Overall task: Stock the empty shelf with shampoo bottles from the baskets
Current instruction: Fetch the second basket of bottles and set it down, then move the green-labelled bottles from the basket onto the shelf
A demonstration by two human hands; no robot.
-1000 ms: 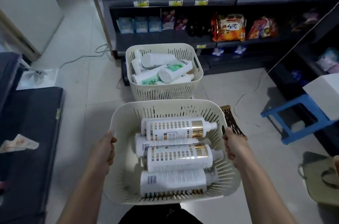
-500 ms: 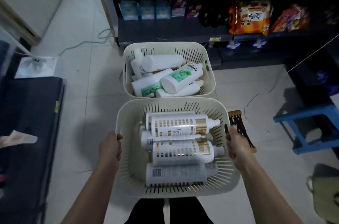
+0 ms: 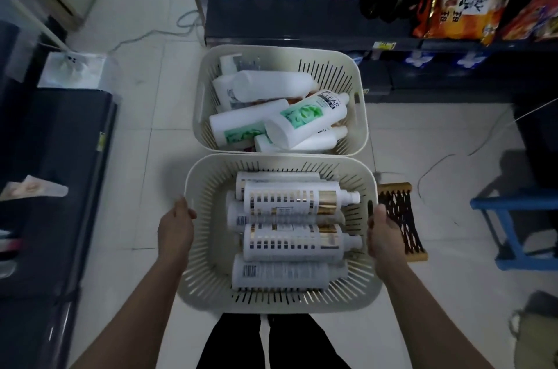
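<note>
Cream plastic near basket (image 3: 193,178), slotted walls, seen from above just in front of the person's black trousers (image 3: 232,341). Left hand (image 3: 176,228) grips the left rim; right hand (image 3: 382,235) grips the right rim beside the handle slot. Both are closed on the edge, and the fingertips are mostly hidden under it. Cannot tell whether the base touches the floor (image 3: 136,115).

Contents: gold-banded bottles (image 3: 290,198), white, lying on their sides in a stack, caps toward the right wall. At least five are countable; the lowest shows a barcode at its left end.

Far basket (image 3: 360,127), same type, sits on the floor directly beyond, its near rim touching or just meeting the near basket's far rim. It holds white bottles piled loosely at mixed angles. A green-labelled bottle (image 3: 308,118) marked CLEAR lies on top, cap toward the right corner.

Surroundings:
- Dark shelving (image 3: 302,27) behind the far basket carries blue packets and snack bags.
- A wooden frame with black netting (image 3: 400,214) lies on the floor just right of the right hand.
- A blue stool (image 3: 513,217) stands further right.
- A dark unit (image 3: 60,157) is along the left edge.
- A white cable (image 3: 145,34) trails across the tiles.
</note>
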